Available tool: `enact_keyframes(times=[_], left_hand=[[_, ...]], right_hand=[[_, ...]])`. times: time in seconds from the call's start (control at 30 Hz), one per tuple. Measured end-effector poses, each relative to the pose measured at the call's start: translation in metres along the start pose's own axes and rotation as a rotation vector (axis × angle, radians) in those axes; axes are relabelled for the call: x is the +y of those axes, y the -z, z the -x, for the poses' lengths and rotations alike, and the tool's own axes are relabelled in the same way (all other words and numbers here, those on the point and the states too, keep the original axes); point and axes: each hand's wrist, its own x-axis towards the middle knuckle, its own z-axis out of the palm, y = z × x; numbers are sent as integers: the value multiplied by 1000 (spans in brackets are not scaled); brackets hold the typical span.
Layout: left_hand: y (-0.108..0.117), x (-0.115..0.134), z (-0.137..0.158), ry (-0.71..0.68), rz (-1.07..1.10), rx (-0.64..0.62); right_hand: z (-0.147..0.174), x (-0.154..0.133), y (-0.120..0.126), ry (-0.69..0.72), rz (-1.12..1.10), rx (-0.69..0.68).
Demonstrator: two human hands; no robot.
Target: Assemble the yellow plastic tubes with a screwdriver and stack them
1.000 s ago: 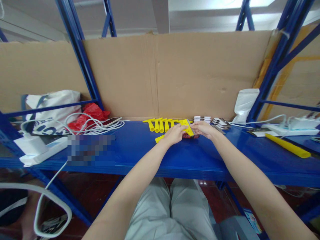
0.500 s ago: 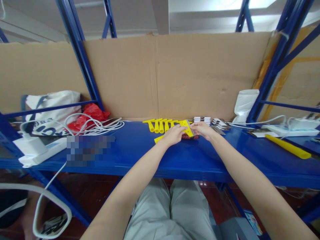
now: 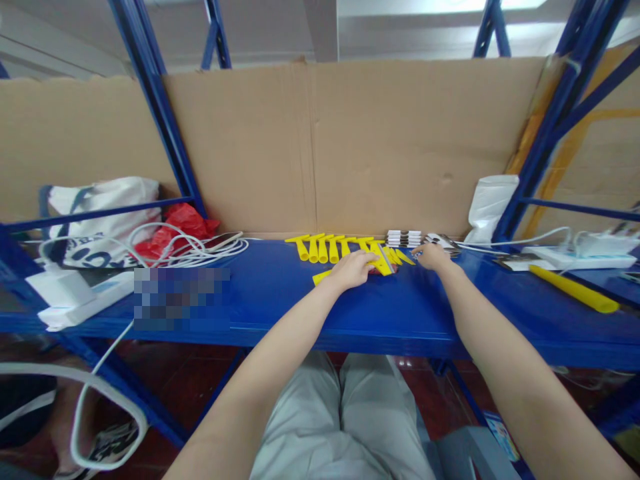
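Right hand [image 3: 431,256] shifted rightward; left fingers [image 3: 367,259] clasp scraper [image 3: 383,265].

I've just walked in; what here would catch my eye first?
Most likely the bright yellow T-shaped tools lined up along the back of the blue tabletop, with a similar yellow tool in the left hand just in front. Far left, a crumpled red plastic bag stands out behind white cable.
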Motion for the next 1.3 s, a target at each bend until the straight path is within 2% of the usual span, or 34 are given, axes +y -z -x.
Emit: enact_keyframes(times=[0.07, 0.23, 0.43, 0.73, 1.0, 1.2, 1.3], left_hand=[[0, -1, 0, 9, 6, 0], [-1, -2, -1, 2, 23, -9], [-4, -3, -1, 5, 31, 3], [-5, -4, -2, -8, 46, 11], [-4, -4, -2, -20, 32, 14], [-3, -3, -2, -17, 24, 16], [-2, -2, -1, -22, 17, 20]], right_hand=[[2, 5, -1, -14, 68, -57], [3, 6, -5, -95, 79, -60], [-3, 8, -12, -37, 55, -7], [3, 2, -7, -65, 54, -20], [-11, 14, -18, -200, -56, -31], [-11, 12, -17, -198, -62, 24], [-4, 0, -7, -133, -92, 66]])
